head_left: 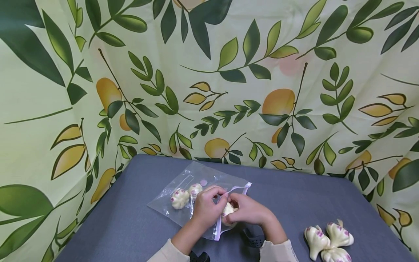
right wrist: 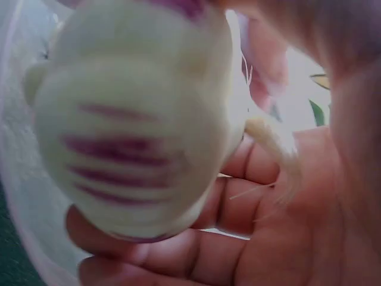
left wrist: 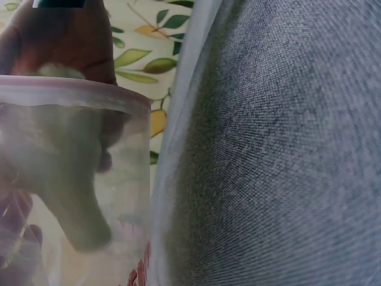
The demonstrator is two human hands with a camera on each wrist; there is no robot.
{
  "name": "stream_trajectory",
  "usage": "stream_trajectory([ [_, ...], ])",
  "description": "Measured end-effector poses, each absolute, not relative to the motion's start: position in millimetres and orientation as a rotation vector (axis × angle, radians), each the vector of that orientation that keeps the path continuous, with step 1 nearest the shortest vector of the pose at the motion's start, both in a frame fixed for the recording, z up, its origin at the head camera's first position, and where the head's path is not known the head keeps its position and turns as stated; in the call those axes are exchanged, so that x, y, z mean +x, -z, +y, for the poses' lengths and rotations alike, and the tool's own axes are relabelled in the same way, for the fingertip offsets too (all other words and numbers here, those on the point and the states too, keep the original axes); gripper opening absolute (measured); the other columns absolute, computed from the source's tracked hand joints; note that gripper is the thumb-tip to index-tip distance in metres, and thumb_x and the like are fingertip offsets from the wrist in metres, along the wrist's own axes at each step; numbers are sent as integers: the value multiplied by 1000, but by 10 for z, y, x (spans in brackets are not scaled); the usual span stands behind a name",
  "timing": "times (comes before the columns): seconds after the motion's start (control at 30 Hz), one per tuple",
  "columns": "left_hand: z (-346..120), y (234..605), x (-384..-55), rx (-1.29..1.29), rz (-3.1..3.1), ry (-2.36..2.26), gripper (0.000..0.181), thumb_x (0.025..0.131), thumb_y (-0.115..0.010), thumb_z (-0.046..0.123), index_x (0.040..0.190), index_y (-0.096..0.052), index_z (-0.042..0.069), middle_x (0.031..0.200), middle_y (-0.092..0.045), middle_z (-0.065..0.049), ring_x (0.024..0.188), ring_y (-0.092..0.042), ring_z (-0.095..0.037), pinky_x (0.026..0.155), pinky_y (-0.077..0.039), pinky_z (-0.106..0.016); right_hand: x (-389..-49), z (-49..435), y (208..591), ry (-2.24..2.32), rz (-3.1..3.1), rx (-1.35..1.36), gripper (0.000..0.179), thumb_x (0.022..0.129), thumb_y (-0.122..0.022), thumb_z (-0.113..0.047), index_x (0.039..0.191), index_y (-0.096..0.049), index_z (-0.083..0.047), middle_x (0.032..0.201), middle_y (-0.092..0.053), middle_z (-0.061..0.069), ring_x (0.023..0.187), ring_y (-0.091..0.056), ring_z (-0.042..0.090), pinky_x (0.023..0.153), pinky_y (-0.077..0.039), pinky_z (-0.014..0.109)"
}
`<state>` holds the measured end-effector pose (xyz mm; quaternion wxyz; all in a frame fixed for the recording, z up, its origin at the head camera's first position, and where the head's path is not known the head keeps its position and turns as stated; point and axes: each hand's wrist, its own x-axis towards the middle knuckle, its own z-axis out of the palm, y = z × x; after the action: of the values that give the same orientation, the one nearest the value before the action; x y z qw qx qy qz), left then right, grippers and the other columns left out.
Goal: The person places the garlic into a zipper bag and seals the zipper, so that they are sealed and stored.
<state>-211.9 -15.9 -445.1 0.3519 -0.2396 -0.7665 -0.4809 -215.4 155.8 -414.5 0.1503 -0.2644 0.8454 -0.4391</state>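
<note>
A clear zip bag (head_left: 212,171) lies on the table with two garlic bulbs, one whitish with purple streaks (head_left: 179,199) and another (head_left: 195,189) beside it. My left hand (head_left: 207,205) pinches the bag's edge near its lilac zip strip (head_left: 217,229). Between the thumb and fingers of my right hand (head_left: 250,209) is a third garlic bulb (right wrist: 131,137), held at the bag's mouth. Its tuft of roots (right wrist: 271,140) points toward the palm. In the left wrist view, the bulb (left wrist: 65,173) shows through the clear plastic, below the pinkish rim (left wrist: 89,89).
At the right of the grey table (head_left: 140,233), three more garlic bulbs (head_left: 339,234) lie clustered together. Dark wrist straps (head_left: 253,238) show by the sleeves. A leaf-patterned cloth (head_left: 242,87) hangs behind the table's back edge.
</note>
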Motion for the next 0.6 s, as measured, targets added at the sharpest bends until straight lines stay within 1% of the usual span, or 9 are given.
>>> stream_trajectory([
  [0.23,-161,4451,-2135,-622,-1970,1225,10,77,-76,4,79,-72,13,81,-71,8,76,-67,-5,71,-52,-17,-2186,1438,4238,1212,2551,-854,37,70,-75,-20,102,-63,-7,83,-61,-4,72,-54,7,61,-48,24],
  [0.43,-168,4450,-2135,-622,-1967,1230,10,78,-75,4,79,-71,13,80,-70,7,74,-66,-6,68,-52,-21,-2189,1365,4277,1159,2626,-824,35,72,-76,-22,100,-62,-7,83,-63,-4,69,-53,6,60,-46,24],
  [0.6,-166,4450,-2134,-621,-1970,1244,9,78,-75,5,79,-71,13,80,-70,6,73,-65,-6,65,-53,-26,-2196,1317,4307,1141,2640,-831,30,72,-76,-20,95,-62,-7,76,-60,-6,65,-51,5,57,-43,23],
])
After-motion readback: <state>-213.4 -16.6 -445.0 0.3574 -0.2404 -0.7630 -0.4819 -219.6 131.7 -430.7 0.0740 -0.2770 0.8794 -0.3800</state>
